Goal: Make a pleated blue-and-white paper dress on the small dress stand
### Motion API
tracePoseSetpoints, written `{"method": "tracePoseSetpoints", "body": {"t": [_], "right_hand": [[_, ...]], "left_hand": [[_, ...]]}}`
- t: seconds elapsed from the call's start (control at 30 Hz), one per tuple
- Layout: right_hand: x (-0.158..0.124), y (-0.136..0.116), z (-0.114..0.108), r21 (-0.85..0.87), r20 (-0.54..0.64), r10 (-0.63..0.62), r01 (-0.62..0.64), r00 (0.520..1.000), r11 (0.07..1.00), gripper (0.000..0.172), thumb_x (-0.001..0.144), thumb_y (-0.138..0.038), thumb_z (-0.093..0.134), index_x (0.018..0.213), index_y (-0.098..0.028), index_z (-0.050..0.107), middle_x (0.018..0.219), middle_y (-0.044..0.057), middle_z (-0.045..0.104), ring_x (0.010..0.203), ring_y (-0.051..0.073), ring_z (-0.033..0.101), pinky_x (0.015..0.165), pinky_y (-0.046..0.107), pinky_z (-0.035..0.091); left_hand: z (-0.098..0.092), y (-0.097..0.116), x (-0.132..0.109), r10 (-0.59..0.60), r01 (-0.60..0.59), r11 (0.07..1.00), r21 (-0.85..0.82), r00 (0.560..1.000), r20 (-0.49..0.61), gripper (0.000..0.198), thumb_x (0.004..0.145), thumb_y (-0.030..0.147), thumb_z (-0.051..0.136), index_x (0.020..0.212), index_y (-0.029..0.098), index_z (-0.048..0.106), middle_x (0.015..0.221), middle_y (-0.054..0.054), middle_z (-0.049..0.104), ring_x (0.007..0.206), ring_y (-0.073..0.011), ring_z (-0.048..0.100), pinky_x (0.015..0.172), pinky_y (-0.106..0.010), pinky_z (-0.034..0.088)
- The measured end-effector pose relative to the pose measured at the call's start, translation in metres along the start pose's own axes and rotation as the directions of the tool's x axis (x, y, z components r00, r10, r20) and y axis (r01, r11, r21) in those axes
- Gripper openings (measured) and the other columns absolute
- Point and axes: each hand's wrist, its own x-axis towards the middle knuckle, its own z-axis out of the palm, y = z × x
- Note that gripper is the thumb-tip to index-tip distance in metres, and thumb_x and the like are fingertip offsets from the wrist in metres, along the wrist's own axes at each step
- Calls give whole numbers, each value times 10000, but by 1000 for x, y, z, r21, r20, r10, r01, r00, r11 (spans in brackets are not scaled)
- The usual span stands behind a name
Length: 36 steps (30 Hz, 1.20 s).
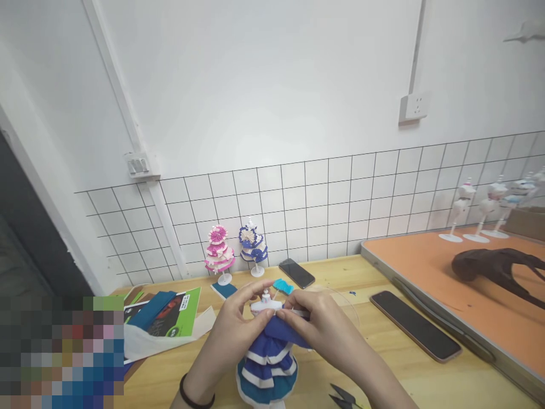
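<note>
A miniature dress form (267, 307) with a white bust stands in front of me. It wears a tiered skirt (268, 355) of blue, white and teal layers that looks like crepe paper or cloth. My left hand (236, 321) is closed around the bust from the left, its thumb on the front. At the waist, my right hand (319, 318) pinches a dark blue strip (287, 332) against the form. Just behind the hands lies a bright turquoise ruffled piece (283, 286). Dark scissors (343, 396) rest near my right forearm, partly cut off by the frame.
Two finished-looking small dresses, one pink (219, 250) and one blue and white (253, 248), stand by the wall. Phones lie behind (297, 273) and right (415, 325). Sheets and a green booklet (187, 312) are left. An orange board (409, 255) holds several small dress forms (464, 207).
</note>
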Motion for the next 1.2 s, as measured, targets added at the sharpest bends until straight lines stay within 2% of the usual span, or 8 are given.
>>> {"method": "tracePoseSetpoints", "body": {"t": [0.27, 0.53, 0.8, 1.0, 1.2], "right_hand": [[-1, -3, -3, 48, 48, -36, 33, 998, 998, 196, 875, -255, 478, 719, -198, 583, 640, -27, 601, 585, 113, 526, 525, 197, 334], [0, -3, -3, 58, 47, -70, 67, 996, 996, 187, 867, -223, 483, 729, -199, 607, 691, -10, 639, 641, 134, 564, 571, 212, 368], [-1, -6, -1, 57, 40, -62, 60, 997, 997, 179, 866, -223, 486, 719, -199, 585, 680, -16, 626, 634, 133, 565, 568, 212, 371], [-4, -6, 1, 59, 39, -80, 77, 996, 995, 191, 876, -227, 474, 721, -195, 580, 653, -22, 604, 590, 119, 533, 540, 203, 362], [-5, -9, -1, 103, 59, -90, 84, 994, 991, 201, 888, -224, 462, 739, -196, 595, 675, -19, 624, 604, 118, 547, 550, 199, 377]], "left_hand": [[-6, -6, 0, -11, 15, 993, -115, 999, 36, 374, 773, 239, 625, 1146, 250, 602, 1119, -64, 638, 1060, -231, 562, 929, -351, 444], [-8, -6, 0, -13, 17, 991, -130, 999, 33, 384, 778, 255, 631, 1160, 258, 595, 1112, -57, 646, 1069, -227, 564, 953, -354, 428], [-6, -4, -6, 18, -18, 1000, 15, 1000, -14, 434, 819, 221, 552, 1244, 303, 525, 1268, -36, 557, 1188, -219, 481, 1022, -365, 360], [-4, -1, -5, 101, -99, 990, 98, 995, -15, 371, 800, 207, 569, 1158, 300, 606, 1193, -32, 591, 1189, -217, 468, 934, -296, 435], [-1, 1, -4, 102, -95, 991, 95, 992, -68, 358, 778, 179, 584, 1113, 291, 640, 1099, -32, 631, 1103, -207, 533, 871, -282, 470]]}}
